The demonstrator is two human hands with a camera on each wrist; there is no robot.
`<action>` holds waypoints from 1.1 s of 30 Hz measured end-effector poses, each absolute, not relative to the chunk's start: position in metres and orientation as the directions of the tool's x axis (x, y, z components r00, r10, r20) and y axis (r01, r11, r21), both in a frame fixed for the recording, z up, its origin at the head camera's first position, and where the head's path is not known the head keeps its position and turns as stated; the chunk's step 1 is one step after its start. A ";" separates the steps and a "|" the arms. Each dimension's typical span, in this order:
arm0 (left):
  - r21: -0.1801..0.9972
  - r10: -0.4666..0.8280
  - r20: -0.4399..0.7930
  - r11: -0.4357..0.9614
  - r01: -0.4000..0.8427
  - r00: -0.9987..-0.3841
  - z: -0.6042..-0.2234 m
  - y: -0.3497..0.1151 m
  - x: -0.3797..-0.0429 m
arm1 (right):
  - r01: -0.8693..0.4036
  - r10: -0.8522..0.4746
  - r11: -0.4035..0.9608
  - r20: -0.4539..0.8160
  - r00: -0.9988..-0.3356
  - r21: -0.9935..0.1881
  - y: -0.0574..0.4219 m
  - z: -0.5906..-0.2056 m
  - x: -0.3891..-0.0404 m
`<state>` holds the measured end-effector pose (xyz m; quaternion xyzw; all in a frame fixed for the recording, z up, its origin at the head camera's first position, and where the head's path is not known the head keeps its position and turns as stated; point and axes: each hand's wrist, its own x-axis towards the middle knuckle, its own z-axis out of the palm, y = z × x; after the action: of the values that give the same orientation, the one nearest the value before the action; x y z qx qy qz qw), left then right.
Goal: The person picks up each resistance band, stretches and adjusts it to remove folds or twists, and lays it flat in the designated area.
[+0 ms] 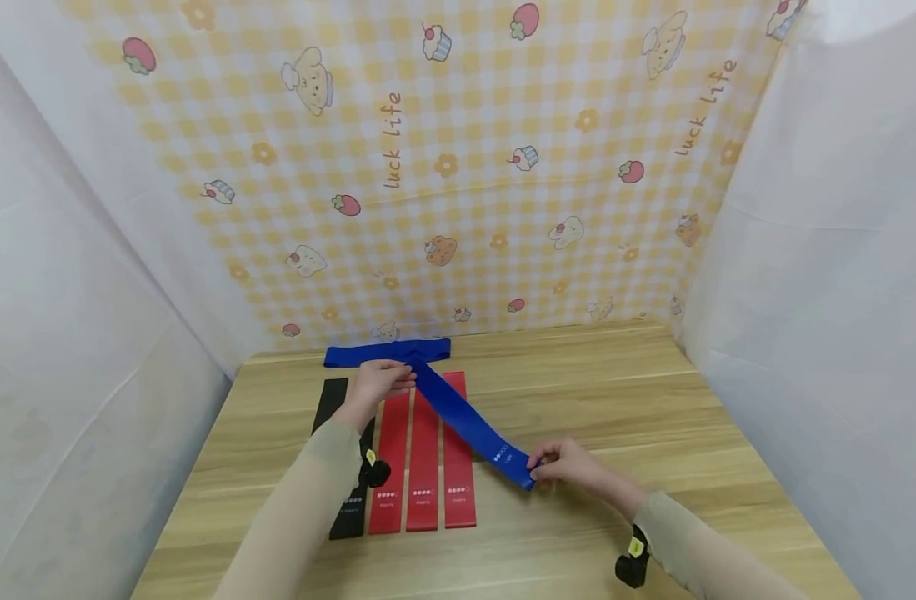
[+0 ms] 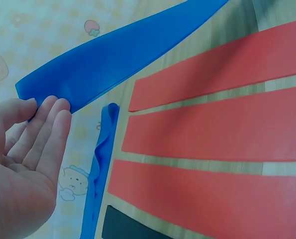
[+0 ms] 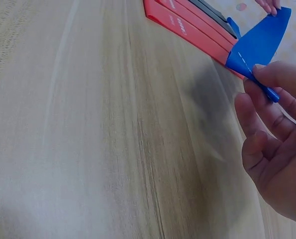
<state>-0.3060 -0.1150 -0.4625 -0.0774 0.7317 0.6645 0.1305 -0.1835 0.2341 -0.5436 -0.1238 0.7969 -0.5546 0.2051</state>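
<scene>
A blue resistance band (image 1: 465, 421) marked "Light" stretches slantwise between both hands, raised over the red bands. Its far end is pinched between thumb and fingers of the left hand (image 1: 380, 383). At the near, printed end, the right hand (image 1: 570, 467) pinches the edge, which curls under the thumb in the right wrist view. Three red bands (image 1: 423, 467) lie flat side by side under the held band. To their left lies a black band (image 1: 350, 521), partly covered by the left hand and forearm. Another blue band (image 1: 352, 357) lies crosswise behind them, slightly wavy.
All this is on a wood-grain table (image 1: 615, 392). A yellow checked cloth (image 1: 458, 200) with cartoon prints rises at the table's back edge, and white sheets (image 1: 818, 250) hang at both sides. Each wrist wears a small black camera (image 1: 633, 571).
</scene>
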 end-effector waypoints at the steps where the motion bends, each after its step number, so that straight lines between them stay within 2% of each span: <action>1: 0.953 0.064 -0.291 0.102 -0.284 -0.955 -0.462 -0.113 -0.306 | 0.036 -0.426 0.344 -0.190 -0.885 -0.938 0.234 -0.544 -0.183; 12: 0.961 -0.039 -0.267 0.058 -0.269 -0.963 -0.453 -0.092 -0.304 | 0.037 -0.464 0.362 -0.215 -0.859 -0.932 0.227 -0.546 -0.174; 20: 0.964 -0.037 -0.259 0.054 -0.260 -0.965 -0.455 -0.082 -0.309 | 0.026 -0.484 0.333 -0.195 -0.853 -0.943 0.225 -0.544 -0.170; 33: 0.964 0.003 -0.258 -0.061 -0.258 -0.966 -0.450 -0.061 -0.314 | 0.011 -0.504 0.334 -0.188 -0.843 -0.942 0.216 -0.545 -0.163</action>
<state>-0.3140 -0.0608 -0.4500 -0.0939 0.6792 0.7223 0.0902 -0.1634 0.2162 -0.5446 -0.1572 0.7832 -0.5552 0.2318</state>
